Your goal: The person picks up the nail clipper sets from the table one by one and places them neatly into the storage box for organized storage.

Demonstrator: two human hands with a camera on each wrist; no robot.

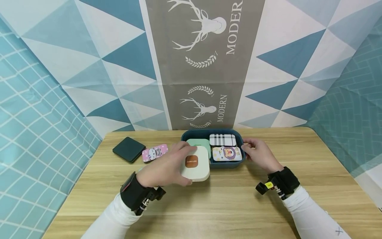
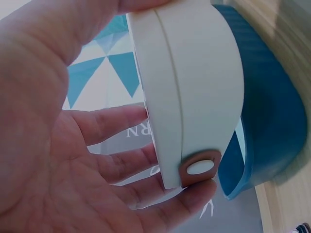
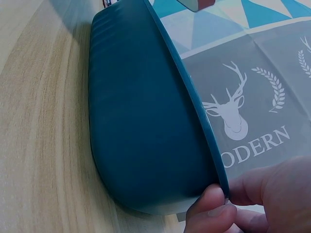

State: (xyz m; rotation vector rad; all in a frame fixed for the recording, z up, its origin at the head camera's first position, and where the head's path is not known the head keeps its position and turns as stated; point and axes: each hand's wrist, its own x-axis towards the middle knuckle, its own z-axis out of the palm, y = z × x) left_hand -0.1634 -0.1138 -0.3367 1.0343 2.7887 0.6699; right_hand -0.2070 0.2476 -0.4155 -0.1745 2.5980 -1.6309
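Note:
A white rounded-square case [image 1: 200,171] with a brown "MANICURE" label is gripped by my left hand [image 1: 162,166], thumb and fingers on opposite edges. In the left wrist view, the case's brown clasp [image 2: 199,168] faces down by the fingertips. The case is raised at the front left of a dark blue basket [image 1: 225,165], overlapping its rim in the head view. At the basket's right end, my right hand [image 1: 260,155] pinches the rim between thumb and fingers. Inside the basket lie a mint green case [image 1: 200,142], a plaid tin [image 1: 222,139] and a lion-print tin [image 1: 228,154].
Left of the basket on the wooden table [image 1: 226,205] lie a dark square case [image 1: 129,149] and a pink cat-print tin [image 1: 155,152], close to my left hand. A patterned cloth backdrop [image 1: 197,73] rises right behind the basket.

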